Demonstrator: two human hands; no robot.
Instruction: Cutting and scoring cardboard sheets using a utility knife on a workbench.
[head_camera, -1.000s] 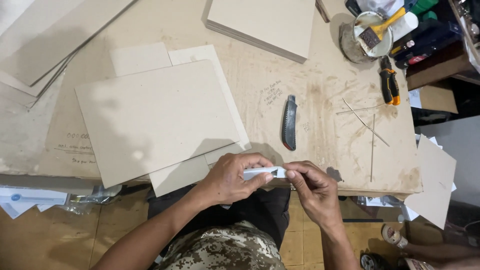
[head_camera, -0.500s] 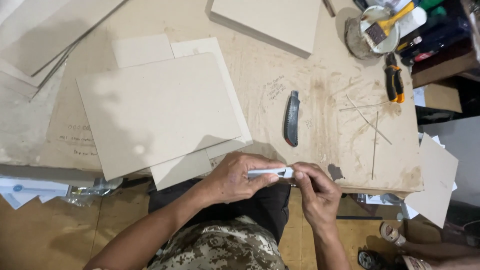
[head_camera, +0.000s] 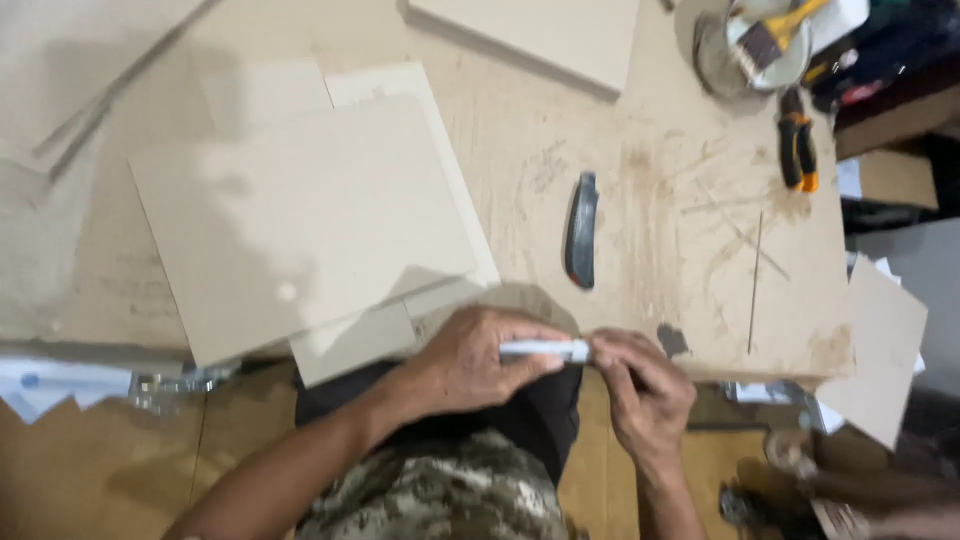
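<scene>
Gripping one white marker: left hand, right hand (fingers clamped).

Worn wooden tabletop, matt, scuffed w/ brownish stains, centre-right. Flat pale cardboard sheets, matt & smooth, left of centre. Dark grey plastic-looking utility knife, slight sheen, mid-frame. Orange-and-black rubbery-handled pliers, upper right. Slim white pen-like stick, smooth & glossy, lower centre. Camouflage cloth trousers, matt, at bottom.
</scene>
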